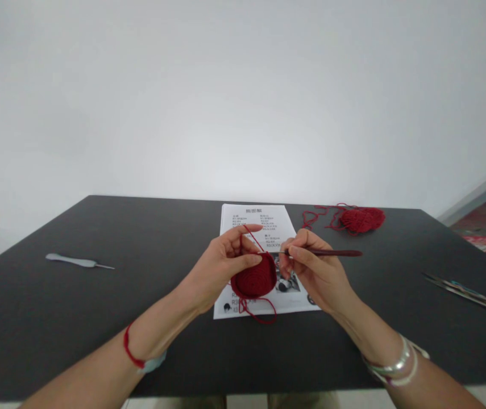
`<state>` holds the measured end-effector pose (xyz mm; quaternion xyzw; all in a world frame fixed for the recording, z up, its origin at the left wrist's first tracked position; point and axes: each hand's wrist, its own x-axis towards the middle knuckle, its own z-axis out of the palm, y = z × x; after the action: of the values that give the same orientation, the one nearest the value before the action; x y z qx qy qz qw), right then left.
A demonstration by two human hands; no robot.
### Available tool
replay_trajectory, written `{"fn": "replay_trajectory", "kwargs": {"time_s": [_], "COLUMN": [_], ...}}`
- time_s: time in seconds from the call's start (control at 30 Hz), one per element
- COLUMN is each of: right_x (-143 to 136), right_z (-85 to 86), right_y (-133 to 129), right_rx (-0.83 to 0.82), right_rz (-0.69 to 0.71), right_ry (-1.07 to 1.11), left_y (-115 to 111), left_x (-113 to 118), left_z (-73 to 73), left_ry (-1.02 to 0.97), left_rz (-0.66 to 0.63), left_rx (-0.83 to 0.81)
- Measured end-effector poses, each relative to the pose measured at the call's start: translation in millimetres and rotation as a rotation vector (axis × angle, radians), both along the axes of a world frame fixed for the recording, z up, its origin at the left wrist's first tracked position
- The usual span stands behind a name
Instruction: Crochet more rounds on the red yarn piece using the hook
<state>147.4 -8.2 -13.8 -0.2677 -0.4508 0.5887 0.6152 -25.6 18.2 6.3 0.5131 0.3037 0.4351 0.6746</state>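
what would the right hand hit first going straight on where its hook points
Probably the red piece, held by the left hand at the tip of the hook; depth is hard to judge.

My fingers [248,262] + red crochet pc [255,279] hide pt of sheet [289,303]; small txt [270,238] blurry; forearms [98,355] cut off at btm.

White printed sheet [284,233], heading "熊图解" [253,211], row labels R1, R2, R3 [239,221], other print [272,238] too blurred
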Motion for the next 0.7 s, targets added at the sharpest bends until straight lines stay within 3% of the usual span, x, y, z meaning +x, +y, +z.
{"fn": "replay_trajectory", "kwargs": {"time_s": [0.17,0.57,0.7], "right_x": [7.5,6.3,3.3], "right_z": [-3.6,-10.9,-8.5], "right_y": [1.8,-7.9,-9.7], "right_rx": [0.224,0.451,0.604], "right_rz": [-0.098,-0.257,-0.393], "right_ry": [-0.195,-0.514,-0.669], "left_y": [0.4,-2.4,-3.6], "left_x": [0.6,4.3,6.6], "left_z": [0.9,-0.1,1.3], "left_ry": [0.034,0.083,0.107], "left_rz": [0.029,0.098,0.145], "left_rx": [-0.010,0.041,0.068]}}
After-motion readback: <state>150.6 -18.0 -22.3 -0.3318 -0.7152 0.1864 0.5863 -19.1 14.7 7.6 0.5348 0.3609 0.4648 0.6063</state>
